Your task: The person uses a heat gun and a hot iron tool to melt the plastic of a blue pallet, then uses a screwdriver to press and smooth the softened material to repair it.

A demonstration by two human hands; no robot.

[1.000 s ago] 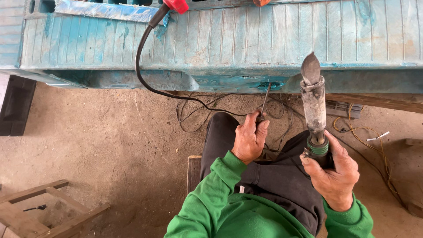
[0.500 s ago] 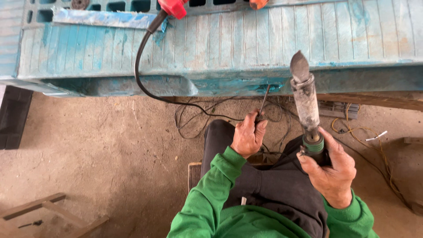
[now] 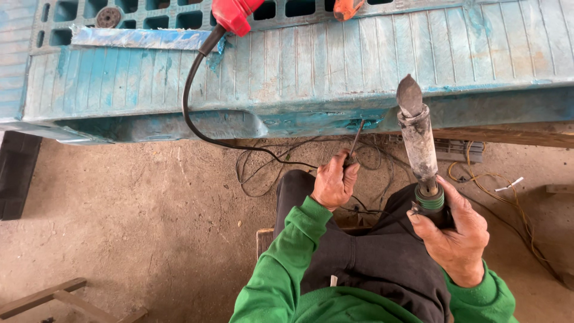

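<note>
Your left hand [image 3: 333, 182] is pinching a thin dark rod [image 3: 356, 139], fingers closed on it, its tip touching the torn lower edge of the blue plastic pallet [image 3: 335, 66]. Your right hand [image 3: 457, 230] is wrapping tight around the handle of a heat iron [image 3: 417, 134], its pointed tip standing upright just beside that edge. A black cable [image 3: 197, 113] is looping across the pallet.

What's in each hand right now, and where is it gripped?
Left hand pinches a thin dark rod at its lower end. Right hand holds the heating iron by its handle, below the green collar.
</note>
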